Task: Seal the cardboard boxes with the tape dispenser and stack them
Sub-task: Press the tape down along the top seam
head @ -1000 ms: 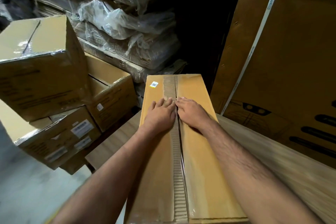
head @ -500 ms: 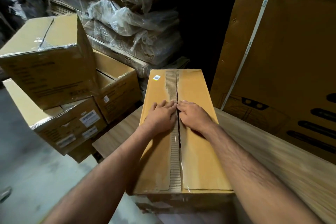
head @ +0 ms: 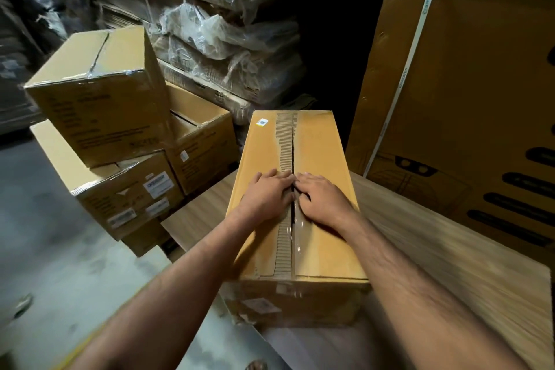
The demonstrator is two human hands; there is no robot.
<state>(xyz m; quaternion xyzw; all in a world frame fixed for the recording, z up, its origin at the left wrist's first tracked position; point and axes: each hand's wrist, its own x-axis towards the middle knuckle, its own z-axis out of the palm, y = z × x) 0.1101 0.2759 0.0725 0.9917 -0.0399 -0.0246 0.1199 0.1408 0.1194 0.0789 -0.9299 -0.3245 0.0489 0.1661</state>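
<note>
A long cardboard box [head: 324, 243] lies lengthwise on a wooden table [head: 450, 249], its two top flaps meeting at a centre seam with torn paper showing corrugation. My left hand [head: 265, 194] presses flat on the left flap beside the seam. My right hand [head: 322, 200] lies flat on the right flap, fingertips at the seam. Clear tape glints on the seam near my right wrist. No tape dispenser is in view.
A stack of cardboard boxes [head: 102, 99] stands at the left on the grey floor [head: 45, 249], one open box [head: 201, 132] behind it. Plastic-wrapped flat goods [head: 222, 48] fill the back. A big strapped carton [head: 468, 99] stands at the right.
The view has pulled back and the box's near end now shows. Both hands stay flat at the seam, shifted slightly toward me along it.
</note>
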